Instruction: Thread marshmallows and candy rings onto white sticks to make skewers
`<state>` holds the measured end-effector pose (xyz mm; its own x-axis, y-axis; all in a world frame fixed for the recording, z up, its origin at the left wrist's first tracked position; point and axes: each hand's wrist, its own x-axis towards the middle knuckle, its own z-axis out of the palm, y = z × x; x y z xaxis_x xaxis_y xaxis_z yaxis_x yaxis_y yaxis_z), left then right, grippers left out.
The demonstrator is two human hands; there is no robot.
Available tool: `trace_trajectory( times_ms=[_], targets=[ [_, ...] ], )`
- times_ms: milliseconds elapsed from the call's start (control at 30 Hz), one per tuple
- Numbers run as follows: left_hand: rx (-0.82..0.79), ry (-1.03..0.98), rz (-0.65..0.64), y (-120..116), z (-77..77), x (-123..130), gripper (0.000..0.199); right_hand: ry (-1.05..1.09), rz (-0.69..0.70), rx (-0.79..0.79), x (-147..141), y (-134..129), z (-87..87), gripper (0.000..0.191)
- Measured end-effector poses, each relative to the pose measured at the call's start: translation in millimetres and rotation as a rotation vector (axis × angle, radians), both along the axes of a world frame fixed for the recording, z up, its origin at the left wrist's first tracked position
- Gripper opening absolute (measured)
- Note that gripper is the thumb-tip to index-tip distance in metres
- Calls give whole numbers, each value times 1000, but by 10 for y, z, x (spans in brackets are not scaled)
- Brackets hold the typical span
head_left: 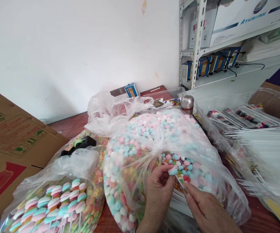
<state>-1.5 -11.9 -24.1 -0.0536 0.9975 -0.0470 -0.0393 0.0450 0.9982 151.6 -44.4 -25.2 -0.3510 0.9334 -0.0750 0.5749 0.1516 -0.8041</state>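
My left hand [158, 187] pinches a small blue and pink marshmallow candy [172, 171] between thumb and fingertips. Closed on a thin white stick [179, 180], my right hand [202, 205] holds it with its upper end at the candy; whether the tip is inside, I cannot tell. Both hands are over the opening of a large clear bag [115, 161] full of pink, blue and white candies. Ring-shaped gummies and loose candies [182, 164] show in the opening. More white sticks [182, 204] lie under my hands, partly covered by them.
At the left, a clear bag holds stacked candies on sticks [64, 197], beside a cardboard box [20, 145] and a black tape dispenser [79, 145]. To the right are a plastic bin [210, 142] and a pile of white sticks [263, 158]. A metal-capped jar [187, 103] stands behind.
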Motion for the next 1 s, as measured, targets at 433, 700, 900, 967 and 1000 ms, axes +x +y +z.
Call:
trace_trajectory(
  times_ms=[433,700,900,967,1000],
  targets=[
    [211,543,-31,-38,104,-172,39,-439,-132,219,67,308,-67,34],
    [403,1022,-117,51,51,-354,20,-708,76,289,272,210,-20,30],
    [410,1340,-236,93,-44,-193,9,-770,115,343,101,216,117,34],
    [391,1351,-240,94,-51,-175,13,-828,146,357,42,229,191,35],
    [379,1327,-241,91,-48,-174,15,-853,165,362,14,237,230,35]
  ],
)
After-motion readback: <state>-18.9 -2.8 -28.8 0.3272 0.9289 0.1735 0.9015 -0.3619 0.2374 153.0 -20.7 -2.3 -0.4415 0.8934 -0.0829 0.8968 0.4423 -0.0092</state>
